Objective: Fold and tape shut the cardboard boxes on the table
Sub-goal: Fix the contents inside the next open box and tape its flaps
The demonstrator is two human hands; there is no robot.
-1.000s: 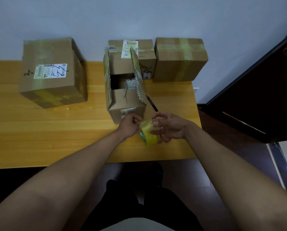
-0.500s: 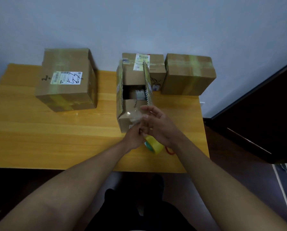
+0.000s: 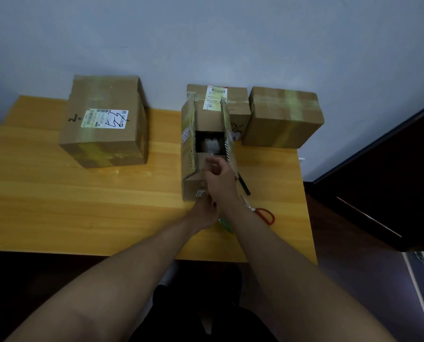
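Observation:
An open cardboard box [image 3: 192, 144] stands mid-table with its two long side flaps upright and white packing visible inside. My right hand [image 3: 219, 178] is over the box's near end flap and pinches the free end of a clear tape strip. Just below it, at the box's front wall, my left hand [image 3: 203, 213] grips the yellow-green tape roll [image 3: 224, 224], which is mostly hidden under my right forearm.
A taped box [image 3: 105, 122] sits at the left, another taped box [image 3: 282, 117] at the back right, and a labelled box [image 3: 235, 99] behind the open one. Red-handled scissors [image 3: 264, 214] and a black pen-like tool [image 3: 243, 183] lie right of my hands. The table's right edge [image 3: 307, 218] is close.
Both hands moved from in front of the box up to its front. My right hand drew the tape end away from the roll and over the near flap.

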